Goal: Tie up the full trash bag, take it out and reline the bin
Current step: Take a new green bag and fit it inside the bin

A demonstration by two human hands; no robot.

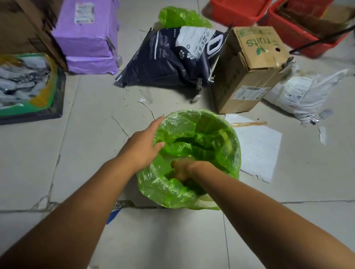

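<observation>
A green bin liner (193,133) sits at the centre of the frame, draped over the rim of a round bin on the tiled floor (90,139), its loose film crumpled down into the opening. The left hand (141,145) rests on the liner's left rim, fingers (156,123) stretched out together along the outside and the thumb hooked over the edge. The right hand (181,169) reaches down inside the liner; its fingers are buried in plastic, so their state cannot be told. Right of the bin lies a white foam sheet (255,150). Above it stands a tilted cardboard fruit box (249,69), beside a dark cat-litter bag (168,58). A second green bag (180,17) lies at the upper centre, purple parcels (87,36) upper left, red plastic crates (243,3) upper right.
</observation>
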